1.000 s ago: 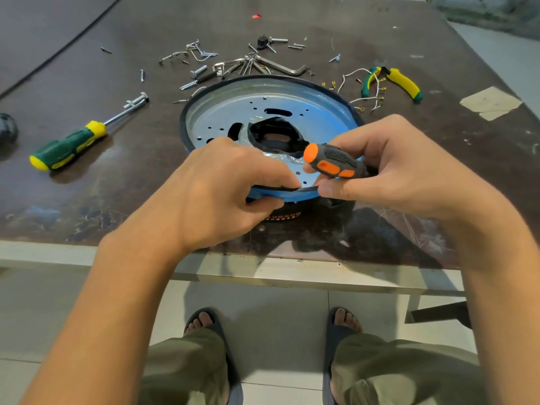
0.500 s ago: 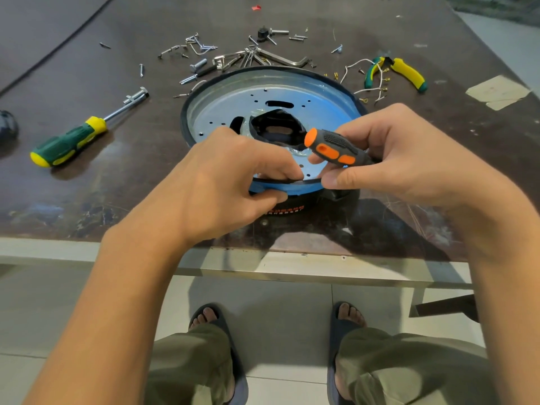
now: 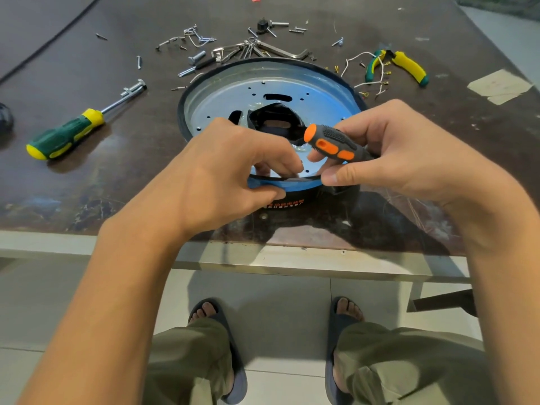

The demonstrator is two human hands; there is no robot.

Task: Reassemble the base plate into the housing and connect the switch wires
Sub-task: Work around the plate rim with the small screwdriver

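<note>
Blue-tinted metal base plate (image 3: pixel 318 83) sits in its dark housing (image 3: pixel 286 204) at the near bench (image 3: pixel 58 200) edge. Left hand (image 3: pixel 222 176) pinches the plate's near rim, thumb under, fingers over. Right hand (image 3: pixel 388 150) wraps an orange-and-grey screwdriver (image 3: pixel 333 141), tip hidden. Likely seating the plate — keep the rim level and align holes before driving. Loose screws (image 3: pixel 195 58) lie far; yellow pliers (image 3: pixel 406 67) far right.

The plate (image 3: pixel 222 92) lies near the table's (image 3: pixel 87 194) front edge, centred. A screwdriver (image 3: pixel 67 135) lies toward the left edge. Loose screws (image 3: pixel 198 39) lie behind the plate. Pliers (image 3: pixel 409 67) lie toward the right edge, wires (image 3: pixel 371 83) beside them.
</note>
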